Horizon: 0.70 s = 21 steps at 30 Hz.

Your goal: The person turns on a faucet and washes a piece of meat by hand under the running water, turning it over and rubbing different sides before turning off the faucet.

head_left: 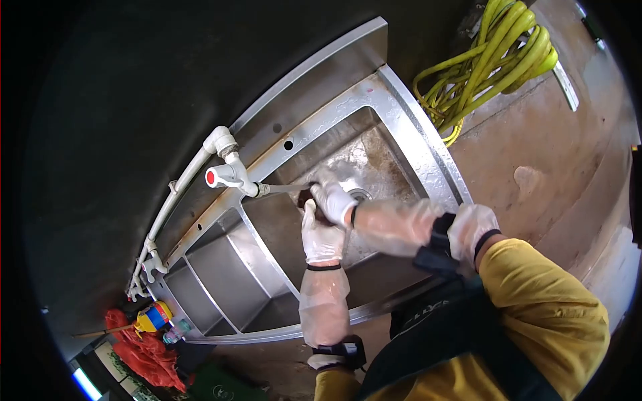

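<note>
My left hand [322, 235], in a white glove, is closed on a small dark reddish-brown object [305, 198] whose kind I cannot make out. Against the same object, from the upper right, presses my gloved right hand [333, 199], fingers curled and slightly blurred. Both hands are over the right-hand basin of a stainless steel sink [418, 127]. A white tap [234, 175] with a red-marked handle sends a stream of water [289, 189] onto the object and fingers. Beneath my right hand, the drain [360, 195] partly shows. Clear sleeves cover both forearms.
More basins [224, 257] of the sink extend to the left. White piping [175, 187] runs along the dark wall. A coiled yellow hose [498, 63] lies at the upper right. A red bag [144, 351] and a yellow-and-blue container [154, 317] stand at the lower left.
</note>
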Each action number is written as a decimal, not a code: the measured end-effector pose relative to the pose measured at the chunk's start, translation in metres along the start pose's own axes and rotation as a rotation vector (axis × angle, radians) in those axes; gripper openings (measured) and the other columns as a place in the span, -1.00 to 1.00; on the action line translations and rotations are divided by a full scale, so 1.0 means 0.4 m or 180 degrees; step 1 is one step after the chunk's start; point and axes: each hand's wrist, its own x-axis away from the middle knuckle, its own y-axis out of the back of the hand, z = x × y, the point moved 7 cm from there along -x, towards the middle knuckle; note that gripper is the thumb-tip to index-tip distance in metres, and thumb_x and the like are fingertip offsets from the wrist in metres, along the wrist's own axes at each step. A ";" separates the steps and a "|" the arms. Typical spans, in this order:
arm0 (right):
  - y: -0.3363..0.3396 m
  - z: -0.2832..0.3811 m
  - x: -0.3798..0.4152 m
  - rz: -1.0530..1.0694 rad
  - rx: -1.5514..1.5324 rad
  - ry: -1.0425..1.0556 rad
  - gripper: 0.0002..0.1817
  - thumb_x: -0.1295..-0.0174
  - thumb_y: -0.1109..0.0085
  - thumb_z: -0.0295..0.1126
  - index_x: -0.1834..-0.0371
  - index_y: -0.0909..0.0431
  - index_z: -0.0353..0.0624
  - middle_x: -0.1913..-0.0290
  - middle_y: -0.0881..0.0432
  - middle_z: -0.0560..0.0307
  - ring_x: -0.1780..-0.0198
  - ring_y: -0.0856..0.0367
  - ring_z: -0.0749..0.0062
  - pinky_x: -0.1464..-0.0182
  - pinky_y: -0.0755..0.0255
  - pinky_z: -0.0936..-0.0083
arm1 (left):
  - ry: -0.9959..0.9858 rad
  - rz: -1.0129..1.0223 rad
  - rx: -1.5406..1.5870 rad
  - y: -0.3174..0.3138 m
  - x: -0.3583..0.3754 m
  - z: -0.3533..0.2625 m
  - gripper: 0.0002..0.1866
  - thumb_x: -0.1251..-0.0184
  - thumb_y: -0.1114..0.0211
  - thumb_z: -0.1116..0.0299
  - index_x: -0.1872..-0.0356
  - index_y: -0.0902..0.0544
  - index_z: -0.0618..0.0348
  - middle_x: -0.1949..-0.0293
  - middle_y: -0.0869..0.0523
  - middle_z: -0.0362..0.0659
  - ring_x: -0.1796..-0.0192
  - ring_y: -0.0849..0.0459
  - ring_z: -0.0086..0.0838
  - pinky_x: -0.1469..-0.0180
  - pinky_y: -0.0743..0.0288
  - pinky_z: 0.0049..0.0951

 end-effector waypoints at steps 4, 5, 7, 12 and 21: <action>0.005 0.101 0.069 -0.0615 0.1580 0.0841 -0.74 -0.11 0.08 -0.43 0.14 -0.41 -0.30 0.10 -0.46 -0.32 0.01 -0.42 -0.11 0.02 -0.33 0.24 | 0.0279 0.0426 -0.0208 0.058 -0.044 -0.012 -0.61 -0.38 -0.03 0.16 -0.12 -0.45 0.14 -0.09 -0.54 -0.13 -0.16 -0.45 -0.34 -0.27 -0.23 -0.27; -0.004 0.124 0.083 -0.0616 0.1833 0.0893 -0.74 -0.10 0.06 -0.43 0.15 -0.41 -0.30 0.10 -0.47 -0.32 0.01 -0.43 -0.11 0.03 -0.34 0.26 | 0.0230 0.0402 0.0297 0.019 -0.005 0.002 -0.61 -0.38 -0.03 0.16 -0.13 -0.44 0.13 -0.11 -0.52 -0.13 -0.17 -0.45 -0.30 -0.27 -0.23 -0.25; 0.030 0.109 0.035 -0.0180 0.1460 0.0634 -0.75 -0.10 0.04 -0.41 0.19 -0.43 -0.30 0.12 -0.49 -0.31 0.02 -0.45 -0.12 0.06 -0.36 0.26 | 0.0146 -0.0441 0.0044 0.012 0.017 0.008 -0.57 -0.37 -0.04 0.16 -0.17 -0.41 0.15 -0.14 -0.51 -0.12 -0.20 -0.43 -0.30 -0.27 -0.22 -0.20; 0.056 -0.083 -0.039 0.0968 -0.1431 -0.2629 -0.52 -0.13 -0.18 0.08 0.21 -0.51 -0.15 0.32 -0.54 0.09 0.23 -0.53 0.23 0.18 -0.42 0.20 | 0.0333 0.0305 0.0151 -0.063 0.076 -0.012 -0.51 -0.36 -0.03 0.15 -0.20 -0.35 0.25 -0.18 -0.47 -0.06 -0.26 -0.38 -0.27 -0.31 -0.16 -0.07; 0.057 -0.094 -0.129 0.1325 -0.2304 -0.2363 -0.87 -0.17 -0.12 -0.46 0.24 -0.54 -0.25 0.34 -0.64 0.02 0.32 -0.64 0.23 0.18 -0.54 0.32 | 0.1256 0.0585 0.0176 0.034 0.096 -0.076 -0.39 -0.38 0.07 -0.04 -0.23 -0.29 0.28 -0.05 -0.52 0.10 0.01 -0.55 -0.14 0.19 -0.48 -0.33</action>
